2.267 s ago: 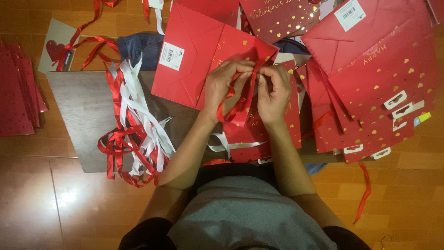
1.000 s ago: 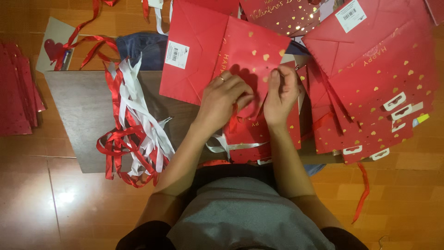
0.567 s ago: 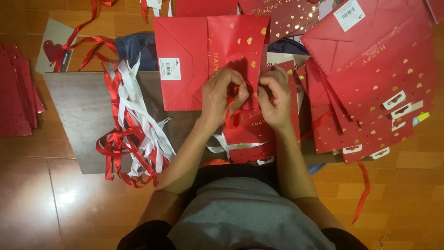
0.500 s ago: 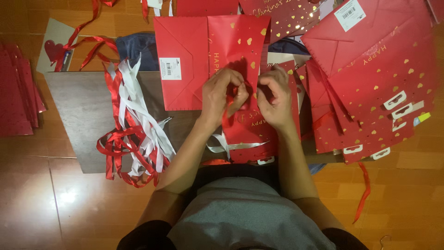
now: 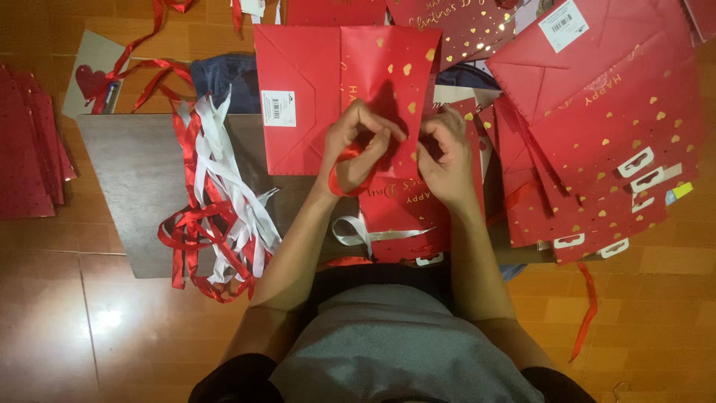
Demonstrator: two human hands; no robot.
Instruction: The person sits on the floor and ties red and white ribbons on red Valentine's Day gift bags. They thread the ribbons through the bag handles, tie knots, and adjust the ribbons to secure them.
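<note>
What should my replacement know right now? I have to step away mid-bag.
Left hand: grip shut on a red ribbon looped under it.
Right hand: fingers pinched at the flat red gift bag; what they pinch is hidden.
The bag lies flat on the grey board, with more finished-looking bags stacked to the right.
Spare red and white ribbons lie to the left.
Done: ribbon at the bag.
Left: tying it off; not visibly knotted.

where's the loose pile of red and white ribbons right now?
In the head view, the loose pile of red and white ribbons lies on the grey board, on the person's left side, beside the left forearm and left of the flat red paper gift bag.
</note>
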